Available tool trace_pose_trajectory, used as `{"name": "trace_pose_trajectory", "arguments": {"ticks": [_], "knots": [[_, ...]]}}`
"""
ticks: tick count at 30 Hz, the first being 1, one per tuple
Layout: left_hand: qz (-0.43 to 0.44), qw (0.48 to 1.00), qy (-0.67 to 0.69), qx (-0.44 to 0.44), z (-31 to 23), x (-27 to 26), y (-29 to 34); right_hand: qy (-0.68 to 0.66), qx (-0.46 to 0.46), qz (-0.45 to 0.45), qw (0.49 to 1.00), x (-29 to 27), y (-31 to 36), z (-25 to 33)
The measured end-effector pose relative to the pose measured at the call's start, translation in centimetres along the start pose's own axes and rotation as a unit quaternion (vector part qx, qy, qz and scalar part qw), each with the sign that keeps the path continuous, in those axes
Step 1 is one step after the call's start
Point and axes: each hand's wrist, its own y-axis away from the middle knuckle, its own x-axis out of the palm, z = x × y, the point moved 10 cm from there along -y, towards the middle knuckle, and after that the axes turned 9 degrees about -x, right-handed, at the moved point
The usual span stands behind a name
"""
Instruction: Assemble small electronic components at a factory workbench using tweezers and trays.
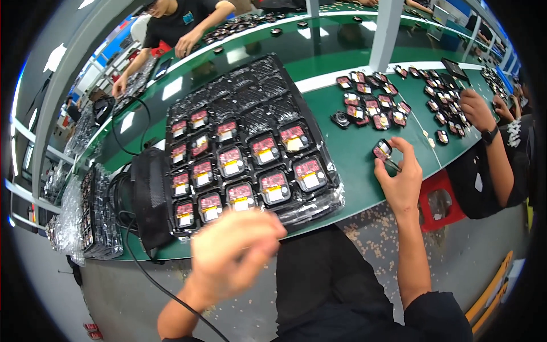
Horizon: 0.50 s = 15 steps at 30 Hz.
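Note:
Between the thumb and fingers of my right hand (403,178) is a small black square casing (382,149) with a red circuit board inside. It is held just above the green bench, to the right of a black plastic compartment tray (332,171). Similar casings, such as one open casing (310,173), fill the tray's near rows, showing red boards and yellow strips. Farther compartments (259,94) hold no casings. My left hand (236,248), blurred by motion, is over the tray's near edge; its fingers look bent, and I cannot make out anything in them.
Loose casings (373,105) lie grouped beyond my right hand. A co-worker's hand (477,109) is near another group at right; another person (182,25) works across the bench. A black pouch (149,196), cables and stacked wrapped trays (101,214) stand left. A grey post (386,40) rises behind.

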Motion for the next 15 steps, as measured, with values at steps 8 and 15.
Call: {"name": "trace_pose_trajectory", "arguments": {"ticks": [8, 15], "knots": [[0.171, 0.768, 0.514, -0.341, 5.7, 15.2, 10.2, -0.351, -0.17, 0.083, 0.917, -2.6, 4.3, 8.8], [0.153, 0.528, 0.781, -0.297, 6.4, 19.3, 12.6, -0.474, -0.193, 0.251, 0.822, -1.8, 8.3, 14.1]]}}
